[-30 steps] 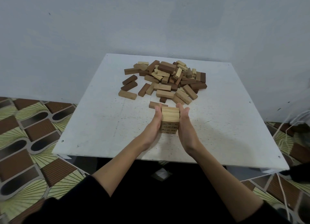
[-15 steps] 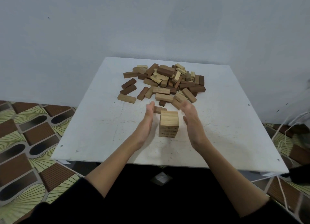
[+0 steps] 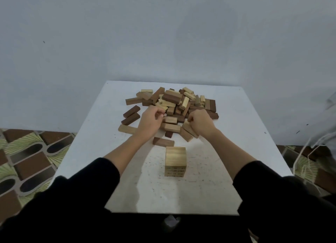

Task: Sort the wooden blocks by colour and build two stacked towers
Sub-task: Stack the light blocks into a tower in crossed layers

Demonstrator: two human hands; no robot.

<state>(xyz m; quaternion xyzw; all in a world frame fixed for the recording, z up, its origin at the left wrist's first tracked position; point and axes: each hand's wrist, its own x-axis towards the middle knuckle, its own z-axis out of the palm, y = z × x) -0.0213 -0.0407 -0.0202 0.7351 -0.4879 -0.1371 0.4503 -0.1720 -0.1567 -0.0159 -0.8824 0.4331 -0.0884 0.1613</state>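
A short tower of light wooden blocks point(image 3: 175, 161) stands alone on the white table point(image 3: 236, 152), near the front. Behind it lies a loose pile of light and dark blocks point(image 3: 174, 104). My left hand point(image 3: 150, 122) is at the pile's near left edge, thumb and fingers curled together around a light block that they mostly hide. My right hand point(image 3: 200, 122) is at the pile's near right side, its fingers curled down onto light blocks point(image 3: 187, 133) lying under it. A dark block point(image 3: 163, 142) lies just behind the tower.
Two dark blocks point(image 3: 131, 114) and one light block point(image 3: 127, 129) lie apart at the pile's left. A grey wall rises behind the table. Patterned floor tiles point(image 3: 27, 161) show on the left, white cords point(image 3: 307, 159) on the right.
Both hands let go of the tower's sides and moved forward to the pile, where their fingers curled. The tower stays upright in place. The camera tilted up.
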